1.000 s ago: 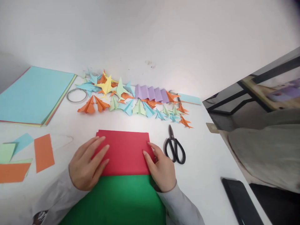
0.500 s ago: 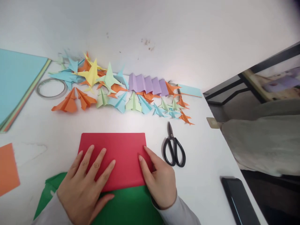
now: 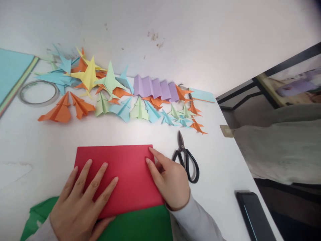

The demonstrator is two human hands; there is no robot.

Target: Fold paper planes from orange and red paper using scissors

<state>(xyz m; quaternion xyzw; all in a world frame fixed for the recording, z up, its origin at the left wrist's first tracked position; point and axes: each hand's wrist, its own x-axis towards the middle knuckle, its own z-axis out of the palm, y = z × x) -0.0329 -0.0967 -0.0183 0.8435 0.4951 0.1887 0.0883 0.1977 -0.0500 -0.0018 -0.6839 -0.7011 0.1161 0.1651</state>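
Right of folded sheet (image 3: 125, 167), scissors (image 3: 182, 149); behind it, paper planes (image 3: 139, 111)

A craft desk against a white wall: folded paper planes (image 3: 105, 97), scissors (image 3: 187, 160), a tape roll (image 3: 38, 93) and stacked coloured sheets (image 3: 12, 73) crowd the white tabletop (image 3: 218, 157)

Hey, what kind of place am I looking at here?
Probably a paper-craft or origami table: folded paper planes lined up along the wall, scissors beside them, and the left hand and right hand flat on a red sheet.
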